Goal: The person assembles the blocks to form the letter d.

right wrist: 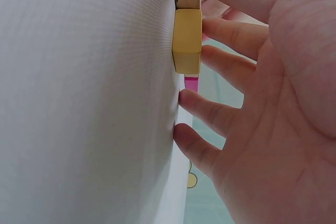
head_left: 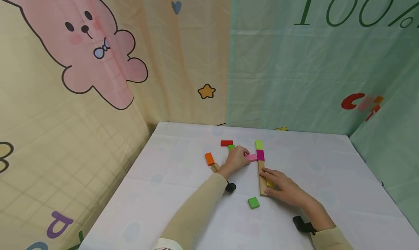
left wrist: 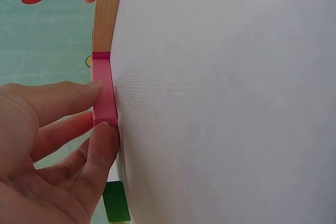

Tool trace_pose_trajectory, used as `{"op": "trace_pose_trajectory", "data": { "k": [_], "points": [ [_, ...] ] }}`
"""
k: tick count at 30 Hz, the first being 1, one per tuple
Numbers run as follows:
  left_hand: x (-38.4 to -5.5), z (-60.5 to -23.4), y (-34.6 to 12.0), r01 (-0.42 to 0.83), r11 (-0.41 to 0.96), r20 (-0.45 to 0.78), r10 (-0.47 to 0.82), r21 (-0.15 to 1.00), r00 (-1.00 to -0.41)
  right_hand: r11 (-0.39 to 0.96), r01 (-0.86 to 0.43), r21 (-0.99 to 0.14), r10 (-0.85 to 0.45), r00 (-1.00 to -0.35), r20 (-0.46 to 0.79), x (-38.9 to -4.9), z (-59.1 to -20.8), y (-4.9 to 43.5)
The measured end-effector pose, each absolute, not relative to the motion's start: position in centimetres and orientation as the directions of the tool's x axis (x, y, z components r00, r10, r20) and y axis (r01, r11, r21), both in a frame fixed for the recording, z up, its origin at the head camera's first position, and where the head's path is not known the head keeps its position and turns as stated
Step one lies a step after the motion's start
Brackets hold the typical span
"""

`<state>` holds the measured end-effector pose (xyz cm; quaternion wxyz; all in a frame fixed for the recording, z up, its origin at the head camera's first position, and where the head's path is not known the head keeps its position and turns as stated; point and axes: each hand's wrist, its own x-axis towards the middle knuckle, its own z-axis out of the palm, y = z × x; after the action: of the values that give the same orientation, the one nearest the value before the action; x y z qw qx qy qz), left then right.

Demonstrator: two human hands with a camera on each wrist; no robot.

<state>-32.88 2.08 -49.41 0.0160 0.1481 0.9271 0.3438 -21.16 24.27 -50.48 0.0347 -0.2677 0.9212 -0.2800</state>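
My left hand (head_left: 236, 159) pinches a pink block (left wrist: 104, 90) between thumb and fingers, its far end against a magenta block (head_left: 260, 155). That magenta block lies in a row between a lime green block (head_left: 259, 145) and a long plain wooden block (head_left: 261, 186). With nearly straight fingers, my right hand (head_left: 287, 189) touches the wooden block, thumb by its near end. A yellow block (right wrist: 187, 40) sits along the wooden block's right side, partly under the right hand in the head view; fingertips are right at it in the right wrist view.
A green block (head_left: 253, 202) lies nearer me on the white-covered table (head_left: 137, 202). Beyond the left forearm are an orange block (head_left: 209, 159), plain wooden pieces (head_left: 215, 167), a red block (head_left: 227, 143) and a partly covered green block (head_left: 231, 147). Printed curtains (head_left: 278, 75) stand behind.
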Motion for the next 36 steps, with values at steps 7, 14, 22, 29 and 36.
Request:
{"op": "trace_pose_trajectory", "data": {
  "k": [7, 14, 22, 29, 36],
  "points": [
    [-32.9, -49.4, 1.9, 0.264, 0.709, 0.073, 0.289, 0.654, -0.955, 0.710, -0.458, -0.535, -0.501, -0.862, 0.074, -21.1, -50.5, 24.3],
    [-32.5, -48.9, 1.1, 0.269, 0.731, 0.060, 0.299, 0.627, -0.952, 0.695, -0.468, -0.546, -0.510, -0.856, 0.083, -21.2, -50.6, 24.2],
    [-32.0, -48.0, -0.4, 0.252, 0.696, 0.041, 0.306, 0.673, -0.951, 0.712, -0.446, -0.542, -0.497, -0.866, 0.059, -21.1, -50.6, 24.2],
    [-32.8, -48.0, -2.4, 0.295, 0.679, 0.064, 0.344, 0.672, -0.937, 0.696, -0.458, -0.553, -0.512, -0.857, 0.066, -21.1, -50.6, 24.3],
    [-33.8, -47.2, -4.3, 0.388, 0.659, 0.110, 0.422, 0.645, -0.900, 0.698, -0.455, -0.552, -0.508, -0.859, 0.065, -21.1, -50.4, 24.3]
  ]
}}
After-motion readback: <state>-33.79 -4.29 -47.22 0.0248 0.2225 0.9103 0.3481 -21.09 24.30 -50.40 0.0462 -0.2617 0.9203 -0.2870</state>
